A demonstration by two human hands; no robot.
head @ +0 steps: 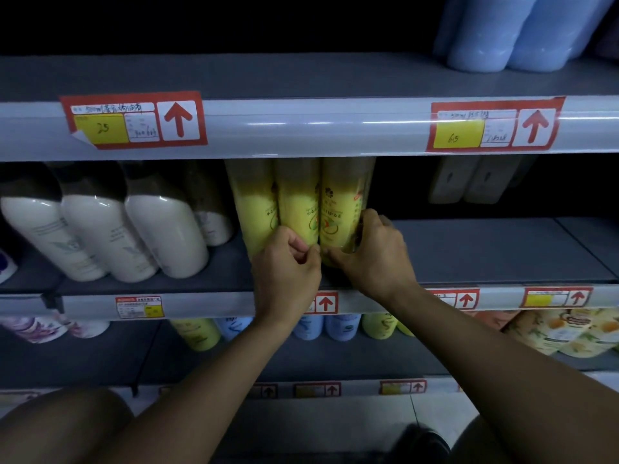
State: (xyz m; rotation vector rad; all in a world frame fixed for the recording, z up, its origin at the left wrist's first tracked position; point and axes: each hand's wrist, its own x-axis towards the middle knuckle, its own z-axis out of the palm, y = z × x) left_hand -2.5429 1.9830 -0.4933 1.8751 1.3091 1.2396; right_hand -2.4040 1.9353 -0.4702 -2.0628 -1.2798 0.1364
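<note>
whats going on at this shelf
A person is handling yellow bottles on a shop shelf. The right hand grips the rightmost yellow bottle near its base. The left hand is curled against the base of the middle yellow bottle; whether it pinches anything is unclear. White bottles stand to their left.

Light: dim around me; the yellow bottles (298,209) were lit low, shadowed on top.
Glare: a white streak ran along the shelf rail (301,125).
Edges: rail bowed, blue bottles (495,31) looked soft.
</note>
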